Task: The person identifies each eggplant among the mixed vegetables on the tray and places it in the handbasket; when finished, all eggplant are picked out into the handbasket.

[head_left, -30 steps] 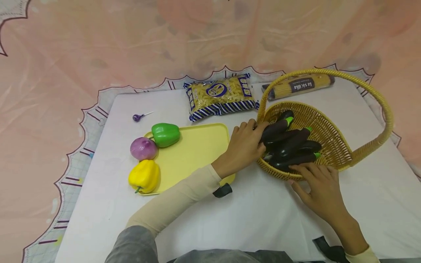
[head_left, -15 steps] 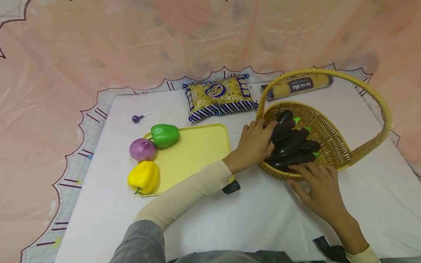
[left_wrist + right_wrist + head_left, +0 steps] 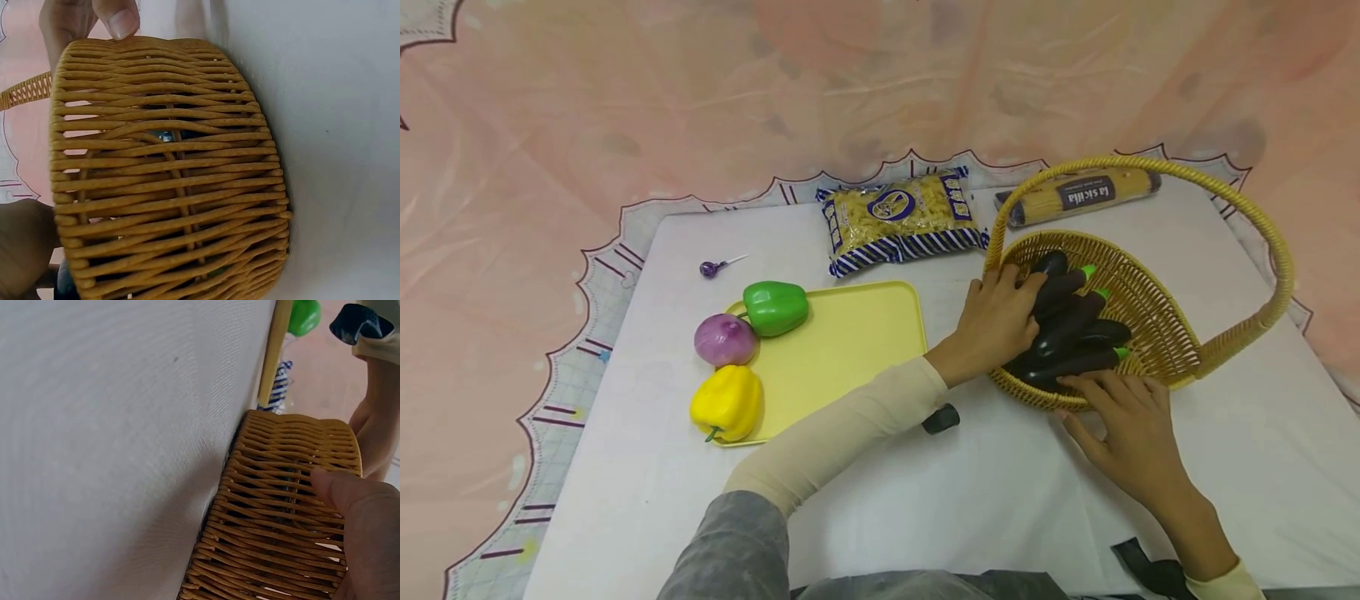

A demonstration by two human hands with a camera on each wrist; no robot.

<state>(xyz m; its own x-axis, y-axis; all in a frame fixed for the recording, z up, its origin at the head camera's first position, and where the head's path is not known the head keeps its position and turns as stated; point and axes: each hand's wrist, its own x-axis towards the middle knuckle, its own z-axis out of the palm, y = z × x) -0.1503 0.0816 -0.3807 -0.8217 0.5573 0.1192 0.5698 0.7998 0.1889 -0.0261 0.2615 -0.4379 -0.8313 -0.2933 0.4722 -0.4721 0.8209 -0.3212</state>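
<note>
A yellow wicker basket with a tall arched handle holds several dark eggplants with green tips, heaped at its left side. My left hand reaches over the left rim and grips the upper eggplant, covering its near end. At the front rim, my right hand pinches the wicker edge. In the right wrist view its thumb presses against the outside of the basket wall. The left wrist view mostly shows the woven wall, with my left hand partly visible beside it.
Left of the basket lies a yellow tray, with a green bell pepper, a purple onion and a yellow bell pepper along its left edge. Behind are a lollipop, a pasta bag and a spaghetti pack.
My left hand has moved right, further into the basket, and the upper eggplant has shifted right with it. The right hand has stayed at the front rim.
</note>
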